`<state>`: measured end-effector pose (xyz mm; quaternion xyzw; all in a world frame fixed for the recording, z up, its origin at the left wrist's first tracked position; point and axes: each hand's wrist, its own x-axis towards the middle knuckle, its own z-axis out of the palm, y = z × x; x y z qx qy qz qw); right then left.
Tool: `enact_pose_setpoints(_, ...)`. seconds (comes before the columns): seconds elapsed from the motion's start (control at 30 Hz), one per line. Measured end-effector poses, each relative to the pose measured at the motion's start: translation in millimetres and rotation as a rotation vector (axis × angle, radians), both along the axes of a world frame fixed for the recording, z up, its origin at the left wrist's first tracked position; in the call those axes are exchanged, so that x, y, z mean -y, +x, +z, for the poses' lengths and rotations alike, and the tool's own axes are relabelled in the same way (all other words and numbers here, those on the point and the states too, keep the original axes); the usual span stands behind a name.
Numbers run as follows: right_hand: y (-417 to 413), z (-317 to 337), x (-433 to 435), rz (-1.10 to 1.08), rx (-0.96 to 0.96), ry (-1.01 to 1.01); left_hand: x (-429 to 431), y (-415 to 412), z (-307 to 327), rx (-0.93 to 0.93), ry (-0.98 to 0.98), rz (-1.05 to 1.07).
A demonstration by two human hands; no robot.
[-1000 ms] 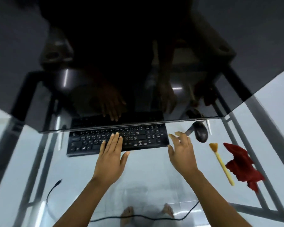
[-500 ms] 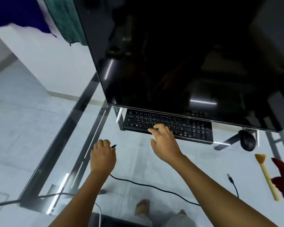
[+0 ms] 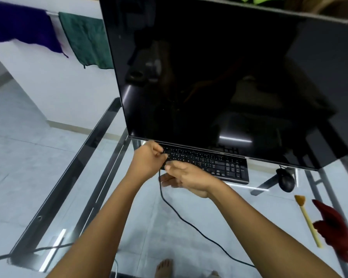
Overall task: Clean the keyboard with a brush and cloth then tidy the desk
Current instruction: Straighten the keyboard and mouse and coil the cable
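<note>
Keyboard (image 3: 209, 163) lies at the back of the glass table (image 3: 72, 171), rear edge under the monitor (image 3: 209, 77). Our read: cleaning not started, we're in prep.

Left to right:
- Far left, two towels (image 3: 84, 39) hang on the wall. Not part of the job as far as we can tell.
- At the keyboard's left end, the left hand (image 3: 149, 157) has its fingers curled, pinching what looks like the end of a black cable (image 3: 189, 223).
- Just beside it, the right hand (image 3: 187, 177) is over the keyboard's front-left corner, thumb on top, fingers pointing left at the cable. We cannot tell whether it grips the cable or only touches it; it's blurred there.
- From between the hands the cable runs down across the glass toward the lower right. We judge it's the keyboard lead, handled so the keyboard can be freed or moved. Guess, not confirmed.
- Right of the keyboard sits the mouse (image 3: 285, 180), well apart from both hands.
- Nearer us the brush (image 3: 307, 219) lies on the glass, bristles toward the mouse, untouched.
- At the right edge the red cloth (image 3: 333, 227) is crumpled just beside the brush, also untouched.

Status: done, nothing we can confirm. Left: brush the keys, wipe with cloth, then tidy. Cable, mouse, brush and cloth are all loose on the table.
</note>
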<state>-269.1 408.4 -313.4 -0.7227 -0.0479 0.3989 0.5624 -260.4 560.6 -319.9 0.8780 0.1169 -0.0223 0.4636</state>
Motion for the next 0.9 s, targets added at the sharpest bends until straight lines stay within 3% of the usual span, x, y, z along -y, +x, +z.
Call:
enact_pose_setpoints(0.1,-3.9,34.1,10.1,0.005,0.054,0.086,18.9,16.0,31.3,0.071,-0.016,-0.099)
enact_pose_setpoints(0.17,-0.7,56.2,21.9,-0.035,0.227,-0.007,31.3,19.5,46.2,0.185,0.050,-0.208)
enact_pose_setpoints(0.23,4.6,83.2,39.8,-0.060,0.408,-0.093,48.8,17.8,65.4,0.258,-0.082,-0.327)
enact_pose_setpoints(0.3,5.4,112.3,60.4,-0.084,0.521,-0.138,67.0,11.5,88.8,0.224,-0.275,-0.391)
enact_pose_setpoints(0.43,4.9,160.5,104.2,-0.143,0.664,-0.178,85.3,4.9,126.1,0.112,-0.365,-0.443)
enact_pose_setpoints(0.53,7.8,178.7,138.7,-0.228,0.715,-0.082,86.0,-1.7,152.4,-0.084,-0.653,-0.618)
enact_pose_setpoints(0.67,9.0,180.1,164.3,-0.267,0.702,0.080,87.5,-12.1,183.3,-0.124,-1.061,-0.764)
enact_pose_setpoints(0.77,9.9,169.8,167.2,-0.304,0.695,0.097,95.6,-14.3,204.1,-0.010,-1.332,-0.736)
enact_pose_setpoints(0.9,9.0,150.1,160.7,-0.291,0.637,0.113,113.4,-4.2,229.2,0.297,-1.556,-0.488)
